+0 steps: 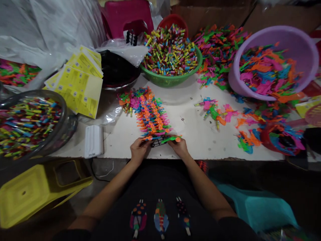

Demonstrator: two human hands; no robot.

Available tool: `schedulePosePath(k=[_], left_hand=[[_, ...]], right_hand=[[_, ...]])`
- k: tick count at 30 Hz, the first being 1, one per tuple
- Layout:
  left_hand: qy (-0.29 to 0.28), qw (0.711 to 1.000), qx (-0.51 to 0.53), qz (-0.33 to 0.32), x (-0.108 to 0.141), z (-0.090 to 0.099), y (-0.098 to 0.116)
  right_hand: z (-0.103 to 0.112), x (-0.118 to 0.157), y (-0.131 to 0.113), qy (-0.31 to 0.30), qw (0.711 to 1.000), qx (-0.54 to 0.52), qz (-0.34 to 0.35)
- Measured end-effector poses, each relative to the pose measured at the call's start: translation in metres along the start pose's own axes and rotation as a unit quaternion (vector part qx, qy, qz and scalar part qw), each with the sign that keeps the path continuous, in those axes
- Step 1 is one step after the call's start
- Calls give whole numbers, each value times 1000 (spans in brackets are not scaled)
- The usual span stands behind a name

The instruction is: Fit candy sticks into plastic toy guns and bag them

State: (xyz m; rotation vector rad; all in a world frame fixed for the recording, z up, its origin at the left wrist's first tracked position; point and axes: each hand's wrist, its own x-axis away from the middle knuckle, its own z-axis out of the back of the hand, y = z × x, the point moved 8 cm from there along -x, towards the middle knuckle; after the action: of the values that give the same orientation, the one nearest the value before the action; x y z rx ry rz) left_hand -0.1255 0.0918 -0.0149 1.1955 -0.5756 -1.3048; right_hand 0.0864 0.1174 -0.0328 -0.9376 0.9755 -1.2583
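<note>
Partly visible: blk rack [157, 142] btwn hands [138, 151] [179, 148]

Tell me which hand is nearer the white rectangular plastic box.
Left. The left hand is to the right of the white plastic box; the right hand is farther right, beyond the left hand.

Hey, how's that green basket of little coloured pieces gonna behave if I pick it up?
The green basket looks like thin perforated plastic, so it may flex slightly. Piled full of small pieces, it's probably fairly heavy. The heap rises above the rim, so tilting would likely spill some.
</note>
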Motion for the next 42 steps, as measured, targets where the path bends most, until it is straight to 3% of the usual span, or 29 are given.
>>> schedulePosePath(k=[3,9,14,17,19,20,21,23,24,25,27,29,31,34,36,37,39,40,42], left_hand=[[-9,999,-25,-30,-1,-1,3],[-9,993,-85,-83,-3,-5,14],[0,991,-111,-72,-3,-5,15],[-10,988,-132,-84,-2,-1,13],[-24,984,-143,-99,-1,3,13],[-32,983,-147,-105,0,6,14],[-42,982,-148,-113,2,7,16],[-65,979,-143,-133,6,10,25],[-81,977,-136,-145,8,9,32],[-100,975,-125,-156,10,7,39],[-137,971,-100,-171,14,3,54],[-163,968,-77,-174,16,-1,67],[-175,970,-56,-162,14,-3,76],[-195,972,-17,-132,11,-10,84],[-198,971,11,-131,10,-15,90],[-193,971,25,-138,10,-16,93],[-184,968,44,-163,13,-17,99],[-182,966,46,-176,14,-16,100],[-177,966,31,-185,16,-13,96]], right_hand=[[-4,3,-5,-13,999,18,29],[-6,4,-10,52,986,150,59],[-19,4,-17,27,968,237,72],[-10,-8,-12,-46,976,210,35],[20,-27,-4,-47,978,204,-25],[45,-40,1,-4,973,220,-66],[76,-51,5,72,959,251,-108],[137,-67,8,230,902,314,-185],[158,-73,12,269,878,326,-223],[173,-79,17,290,862,328,-255],[185,-86,25,289,858,313,-289],[181,-83,25,285,866,300,-280],[165,-65,13,311,883,266,-228],[119,-14,-21,325,927,165,-89],[71,17,-49,226,963,151,6],[42,29,-63,136,977,152,60],[-2,47,-82,-40,978,145,147],[-11,50,-84,-106,970,142,164],[9,35,-71,-132,971,155,123]])
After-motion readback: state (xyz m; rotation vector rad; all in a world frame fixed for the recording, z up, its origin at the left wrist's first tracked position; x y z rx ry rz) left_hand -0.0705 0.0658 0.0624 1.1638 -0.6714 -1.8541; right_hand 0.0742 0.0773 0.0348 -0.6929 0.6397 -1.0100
